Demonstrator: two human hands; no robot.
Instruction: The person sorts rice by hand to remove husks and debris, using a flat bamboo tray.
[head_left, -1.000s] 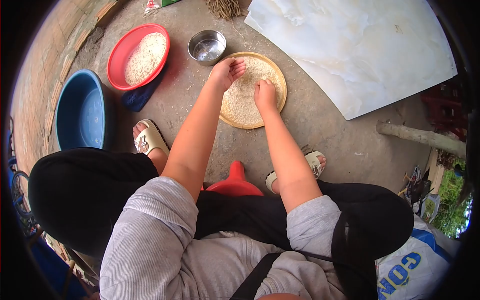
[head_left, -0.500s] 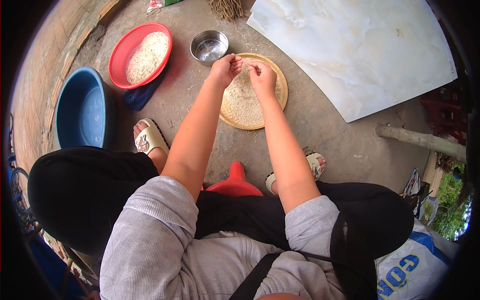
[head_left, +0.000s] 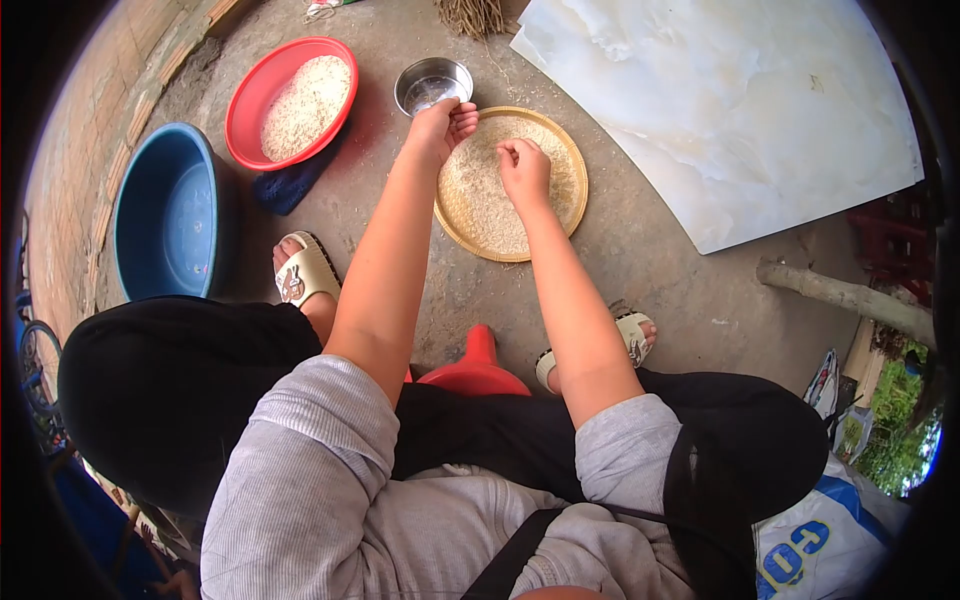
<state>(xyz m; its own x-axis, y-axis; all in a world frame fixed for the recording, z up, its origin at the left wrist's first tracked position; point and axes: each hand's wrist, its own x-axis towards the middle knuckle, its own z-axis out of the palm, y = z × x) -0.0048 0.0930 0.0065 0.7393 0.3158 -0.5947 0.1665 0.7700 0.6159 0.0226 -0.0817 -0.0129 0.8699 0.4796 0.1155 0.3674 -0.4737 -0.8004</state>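
Observation:
A round woven tray [head_left: 578,200] with a yellowish rim lies on the ground, spread with pale grain [head_left: 490,205] that looks like rice. Above its far left edge is my left hand [head_left: 445,128], palm turned inward, fingers loosely extended and apart. My right hand [head_left: 525,172] hovers over the grain with thumb and fingertips pinched together; whatever lies between them is too small to make out. Just beyond my left hand stands a steel bowl [head_left: 432,82], its near rim partly covered by the hand.
To the left, a red basin [head_left: 240,120] holds more pale grain, near a blue tub [head_left: 165,215]. A marbled white sheet [head_left: 720,110] lies at right, beside a wooden pole [head_left: 850,292]. Between my feet is a red plastic seat [head_left: 475,375]. Straw [head_left: 470,15] lies at the far edge.
My right hand has moved slightly down and away from my left hand, widening the gap. My left hand has moved up-left toward the steel bowl. The whole view has shifted a little.

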